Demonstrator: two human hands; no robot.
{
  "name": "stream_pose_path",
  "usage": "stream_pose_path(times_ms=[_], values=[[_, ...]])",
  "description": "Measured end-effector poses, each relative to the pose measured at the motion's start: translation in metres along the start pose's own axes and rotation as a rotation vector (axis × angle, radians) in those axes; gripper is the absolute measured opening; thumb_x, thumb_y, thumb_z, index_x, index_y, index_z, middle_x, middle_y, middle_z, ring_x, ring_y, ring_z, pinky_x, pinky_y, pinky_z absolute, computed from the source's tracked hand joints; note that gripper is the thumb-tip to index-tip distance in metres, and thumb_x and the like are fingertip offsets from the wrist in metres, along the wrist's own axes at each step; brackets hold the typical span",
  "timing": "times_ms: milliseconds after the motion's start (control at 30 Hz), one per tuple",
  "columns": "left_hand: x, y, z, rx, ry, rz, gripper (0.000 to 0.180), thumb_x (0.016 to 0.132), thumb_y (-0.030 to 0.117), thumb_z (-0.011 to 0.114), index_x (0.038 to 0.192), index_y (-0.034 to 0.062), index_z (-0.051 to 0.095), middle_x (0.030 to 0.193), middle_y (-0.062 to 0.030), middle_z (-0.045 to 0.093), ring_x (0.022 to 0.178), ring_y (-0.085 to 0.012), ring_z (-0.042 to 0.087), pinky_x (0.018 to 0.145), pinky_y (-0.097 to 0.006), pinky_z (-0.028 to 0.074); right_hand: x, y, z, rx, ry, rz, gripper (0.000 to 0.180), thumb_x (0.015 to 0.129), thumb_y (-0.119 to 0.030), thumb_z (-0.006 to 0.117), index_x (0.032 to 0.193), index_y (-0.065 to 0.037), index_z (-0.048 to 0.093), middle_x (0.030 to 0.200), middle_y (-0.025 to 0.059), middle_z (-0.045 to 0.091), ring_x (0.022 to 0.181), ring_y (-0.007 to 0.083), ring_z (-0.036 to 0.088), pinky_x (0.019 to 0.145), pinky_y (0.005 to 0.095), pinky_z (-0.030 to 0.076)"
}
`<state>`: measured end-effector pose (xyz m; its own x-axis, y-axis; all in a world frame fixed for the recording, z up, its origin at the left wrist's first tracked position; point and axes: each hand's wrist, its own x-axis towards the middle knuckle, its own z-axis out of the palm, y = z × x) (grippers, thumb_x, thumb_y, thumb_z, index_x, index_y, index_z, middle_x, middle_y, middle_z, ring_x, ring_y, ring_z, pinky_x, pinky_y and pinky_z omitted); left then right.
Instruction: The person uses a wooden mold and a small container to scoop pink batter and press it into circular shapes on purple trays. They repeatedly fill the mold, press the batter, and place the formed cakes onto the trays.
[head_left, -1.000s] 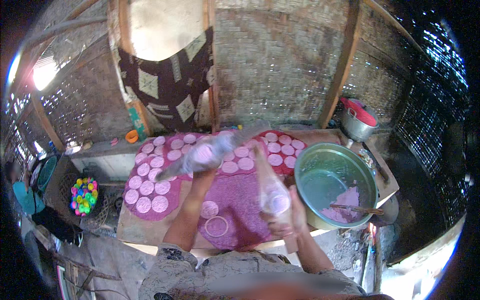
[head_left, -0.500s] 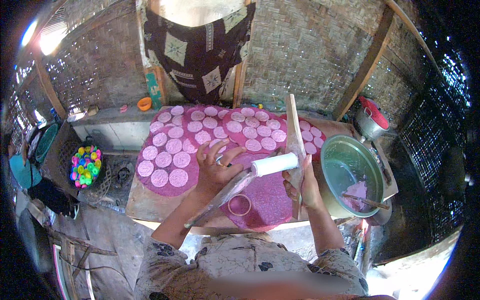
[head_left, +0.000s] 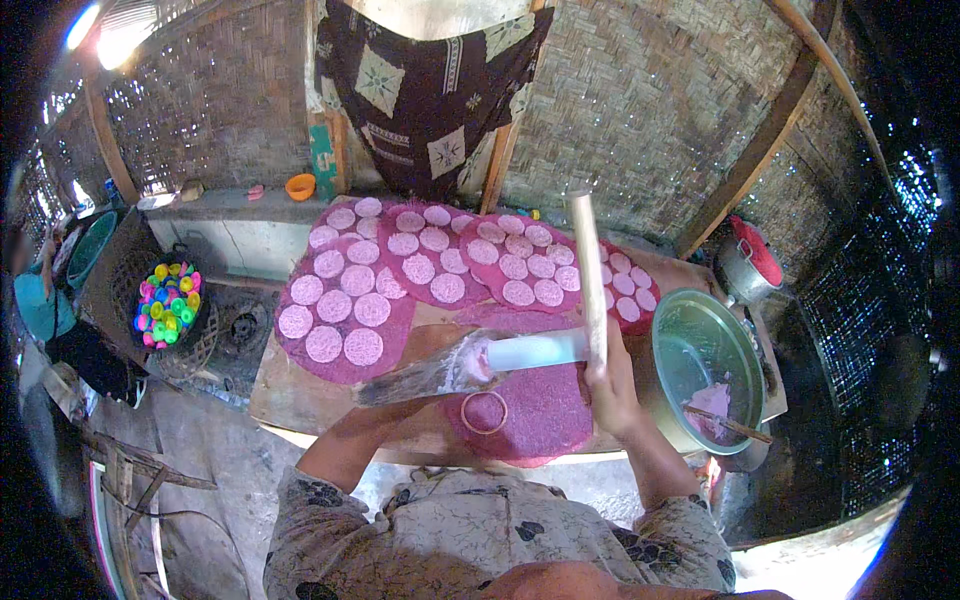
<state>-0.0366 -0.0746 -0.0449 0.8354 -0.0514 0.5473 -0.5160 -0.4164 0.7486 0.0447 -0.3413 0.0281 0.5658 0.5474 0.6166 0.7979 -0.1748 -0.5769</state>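
Note:
A white tube (head_left: 535,351) lies crosswise between two pieces of wood above the table. Gripped in my right hand (head_left: 614,388) is the upright wooden bar (head_left: 592,275) at the tube's right end. At its left end is a flat wooden piece (head_left: 420,377), smeared by motion, with pinkish residue near the tube. My left hand (head_left: 400,408) is mostly behind this piece, so its fingers are hidden. Below them, a thin ring (head_left: 484,412) rests on a purple-pink mesh sheet (head_left: 545,430).
More pink sheets carrying several pale pink discs (head_left: 362,346) cover the table's far half. At right stands a green basin (head_left: 660,365) with pink dough (head_left: 708,408) and a stick; behind it is a metal pot (head_left: 745,272). Colourful small cups (head_left: 170,308) fill a basket at left, near another person (head_left: 45,300).
The left wooden piece has swung from a steep slant to nearly level and come in front of my left hand. The upright bar has turned edge-on. The whole view has shifted slightly.

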Motion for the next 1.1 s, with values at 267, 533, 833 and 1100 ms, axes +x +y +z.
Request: stream_pose_path(times_ms=[267,533,833,1100], values=[[-0.021,0.033,0.006,-0.258,-0.295,-0.343,0.064,0.073,0.044,0.081,0.117,0.0036,0.060,0.105,-0.0152,0.067,0.095,-0.0279,0.064,0.088,-0.040,0.049,0.008,-0.040,-0.020,-0.226,-0.480,0.042,0.091,0.081,-0.050,0.067,0.145,0.000,0.024,0.110,0.0316,0.061,0.099,0.0505,0.062,0.085,0.0550,0.051],[-0.027,0.018,0.052,-0.100,-0.533,-0.315,0.063,0.074,0.052,0.079,0.109,0.0016,0.064,0.099,-0.0171,0.068,0.093,-0.0297,0.064,0.087,-0.040,0.050,-0.012,-0.038,-0.004,-0.197,-0.627,0.184,0.088,0.084,-0.049,0.065,0.145,0.000,0.024,0.112,0.0326,0.060,0.100,0.0480,0.063,0.087,0.0519,0.051],[-0.013,0.055,0.013,-0.342,-0.430,-0.349,0.064,0.071,0.044,0.084,0.116,0.0047,0.062,0.107,-0.0132,0.067,0.099,-0.0268,0.063,0.093,-0.036,0.049,-0.072,0.033,-0.031,1.260,-0.953,1.057,0.123,0.071,-0.087,0.050,0.149,0.004,0.025,0.124,0.0312,0.054,0.112,0.0335,0.058,0.097,0.0409,0.043],[0.089,0.074,-0.015,-1.519,-0.015,0.014,0.077,0.098,0.051,0.049,0.153,0.0098,0.016,0.148,-0.0265,0.035,0.131,-0.0358,0.045,0.110,-0.048,0.038,-0.081,0.049,-0.004,1.731,-0.979,1.004,0.134,0.065,-0.096,0.034,0.149,0.007,0.022,0.118,0.0327,0.055,0.101,0.0327,0.059,0.088,0.0381,0.045]])
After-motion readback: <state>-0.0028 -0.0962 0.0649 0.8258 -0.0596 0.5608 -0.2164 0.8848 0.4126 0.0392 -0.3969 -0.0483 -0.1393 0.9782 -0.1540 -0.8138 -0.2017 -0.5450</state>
